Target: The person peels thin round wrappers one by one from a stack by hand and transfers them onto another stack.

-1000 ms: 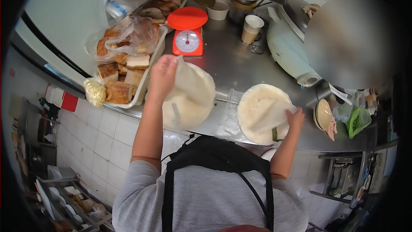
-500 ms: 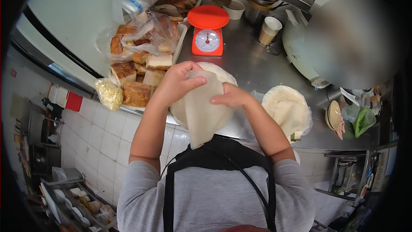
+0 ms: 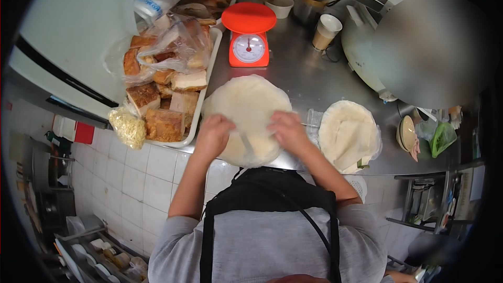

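Note:
A thin, pale, round wrapper lies spread over a stack of similar rounds at the counter's front edge. On its left side is my left hand, fingers curled in and pinching the wrapper. My right hand pinches the right side the same way, slightly blurred by motion. Between the hands, the sheet's lower part shows a fold. To the right sits a second pile of pale round wrappers on clear plastic, its top sheet creased, with a bit of green at its lower edge.
A red dial scale stands behind the stack. At left, a white tray holds chunks of roasted meat and a plastic bag. A paper cup stands farther back; a bowl and green leaves lie at right.
The wrapper, earlier lifted and hanging folded between my hands, now lies spread over the stack. My hands have moved lower and farther apart, to its two sides.

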Available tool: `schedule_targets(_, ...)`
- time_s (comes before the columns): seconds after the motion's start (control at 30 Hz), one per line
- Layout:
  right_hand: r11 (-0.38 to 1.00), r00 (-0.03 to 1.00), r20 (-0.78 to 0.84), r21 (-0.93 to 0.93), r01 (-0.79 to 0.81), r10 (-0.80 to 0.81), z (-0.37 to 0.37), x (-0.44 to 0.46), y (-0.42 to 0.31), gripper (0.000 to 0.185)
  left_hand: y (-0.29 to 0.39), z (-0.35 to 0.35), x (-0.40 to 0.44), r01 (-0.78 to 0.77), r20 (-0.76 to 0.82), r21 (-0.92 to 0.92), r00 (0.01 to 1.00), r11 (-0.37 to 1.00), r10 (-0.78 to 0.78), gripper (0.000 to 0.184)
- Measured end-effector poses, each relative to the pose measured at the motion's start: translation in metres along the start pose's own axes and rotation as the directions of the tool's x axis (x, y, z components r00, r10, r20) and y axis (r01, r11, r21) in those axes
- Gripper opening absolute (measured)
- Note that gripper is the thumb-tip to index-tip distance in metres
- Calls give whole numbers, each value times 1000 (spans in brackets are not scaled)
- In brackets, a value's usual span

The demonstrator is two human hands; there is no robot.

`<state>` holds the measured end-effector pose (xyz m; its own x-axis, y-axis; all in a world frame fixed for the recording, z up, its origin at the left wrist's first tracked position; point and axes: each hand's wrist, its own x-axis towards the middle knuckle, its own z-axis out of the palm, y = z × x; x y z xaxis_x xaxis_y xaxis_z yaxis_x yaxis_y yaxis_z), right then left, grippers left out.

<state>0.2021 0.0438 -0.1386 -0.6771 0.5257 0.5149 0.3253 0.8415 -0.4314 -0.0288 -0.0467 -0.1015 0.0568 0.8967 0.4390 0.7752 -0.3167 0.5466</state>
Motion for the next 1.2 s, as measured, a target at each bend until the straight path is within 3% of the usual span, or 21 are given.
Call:
schedule_targets(0.1, 999, 993, 113, -3, -43, 43, 20, -30, -9, 25, -8, 26, -44, 143, 57, 31, 988, 989, -145, 25)
schedule_targets(0.2, 996, 982, 169, -2, -87, 86, 22, -34, -10, 23, -11, 36, -52, 97, -31, 87, 995, 991, -94, 23)
schedule_targets(0.33, 998, 985, 171, 54, -21, 11, 12, -33, -8, 20, -16, 33, -47, 105, 48, 44, 993, 994, -107, 25)
schedule_targets(0.43, 982, 982, 173, 158, -99, 71, -14, -38, -3, 21, -3, 20, -39, 155, 160, 32, 974, 987, -158, 28)
schedule_targets(0.53, 942, 943, 7, -66, -330, 332, -52, -58, 15, 30, 4, 17, -34, 256, 202, -18, 948, 967, -247, 27)
schedule_targets(0.63, 760, 797, -65, -261, -595, 601, -95, -96, 32, 44, 18, 29, -25, 374, 38, -149, 927, 915, -373, 22)
schedule_targets(0.73, 629, 707, 83, -537, -562, 702, -116, -143, 30, 52, 40, 46, -9, 303, -2, -185, 951, 935, -308, 18)
schedule_targets(0.83, 740, 766, 159, -439, -510, 623, -121, -188, 36, 55, 59, 69, 8, 244, 41, -241, 970, 939, -241, 17)
schedule_targets(0.97, 833, 859, 10, -250, -494, 512, -123, -221, 59, 29, 94, 108, 29, 196, 170, -348, 975, 917, -144, 17)
schedule_targets(1.07, 688, 680, -108, 170, -706, 725, -154, -200, 49, 17, 125, 149, 47, 105, 265, -384, 964, 917, 1, 37)
schedule_targets(1.1, 689, 692, -89, 248, -681, 717, -168, -191, 46, 15, 141, 162, 55, 66, 266, -359, 963, 931, 34, 44)
schedule_targets(1.17, 674, 715, -60, 398, -623, 696, -200, -166, 41, 14, 164, 189, 69, 145, 273, -437, 962, 888, -23, 58)
schedule_targets(1.2, 683, 734, -58, 421, -597, 677, -213, -156, 37, 13, 170, 201, 75, 137, 235, -445, 971, 885, -32, 52)
